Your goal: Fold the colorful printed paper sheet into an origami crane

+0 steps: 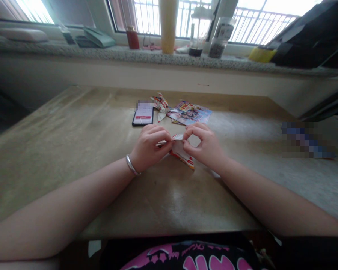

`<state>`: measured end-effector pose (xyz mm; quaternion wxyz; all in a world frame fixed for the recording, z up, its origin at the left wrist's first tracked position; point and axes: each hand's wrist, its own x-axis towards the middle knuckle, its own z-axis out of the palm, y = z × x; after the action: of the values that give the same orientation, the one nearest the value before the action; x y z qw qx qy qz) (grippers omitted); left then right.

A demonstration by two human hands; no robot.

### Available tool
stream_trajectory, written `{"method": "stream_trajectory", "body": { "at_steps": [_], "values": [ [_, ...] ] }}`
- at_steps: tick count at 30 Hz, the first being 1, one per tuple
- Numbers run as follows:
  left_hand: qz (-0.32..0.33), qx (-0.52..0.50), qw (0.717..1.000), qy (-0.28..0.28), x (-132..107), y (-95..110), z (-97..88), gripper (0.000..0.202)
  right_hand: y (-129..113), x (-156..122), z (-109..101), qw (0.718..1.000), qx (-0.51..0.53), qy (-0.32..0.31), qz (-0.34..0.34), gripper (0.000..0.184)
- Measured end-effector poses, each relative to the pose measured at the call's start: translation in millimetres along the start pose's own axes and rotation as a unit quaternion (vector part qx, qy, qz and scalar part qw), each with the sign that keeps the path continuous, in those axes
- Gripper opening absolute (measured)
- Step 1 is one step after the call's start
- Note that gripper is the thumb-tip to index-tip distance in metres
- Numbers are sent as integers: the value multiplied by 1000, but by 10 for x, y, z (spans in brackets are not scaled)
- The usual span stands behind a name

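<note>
Left hand [149, 148], right hand [205, 146] pinch paper [181, 154]

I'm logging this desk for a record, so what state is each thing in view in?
Left hand: pinching the paper
Right hand: pinching the paper
Folded printed paper: creased, held between both hands
Smartphone: face up, screen lit
Folded paper figure: lying on the table
Printed flyer: lying flat
Silver bangle: worn on left wrist
</note>
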<state>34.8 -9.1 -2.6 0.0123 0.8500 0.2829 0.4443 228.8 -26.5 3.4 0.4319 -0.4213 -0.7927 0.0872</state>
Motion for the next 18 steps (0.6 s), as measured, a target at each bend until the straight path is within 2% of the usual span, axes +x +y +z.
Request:
{"method": "stream_trajectory", "body": {
  "at_steps": [8,14,18],
  "values": [
    [-29,-50,998,3,-2,-13,-6,17,31,5,-46,999,46,-17,8,6],
    [-72,-83,994,7,-12,-39,-9,17,143,10,-61,996,80,5,38,8],
    [-69,-81,994,5,-20,-53,1,16,116,6,-59,998,62,5,19,7]
  ]
}}
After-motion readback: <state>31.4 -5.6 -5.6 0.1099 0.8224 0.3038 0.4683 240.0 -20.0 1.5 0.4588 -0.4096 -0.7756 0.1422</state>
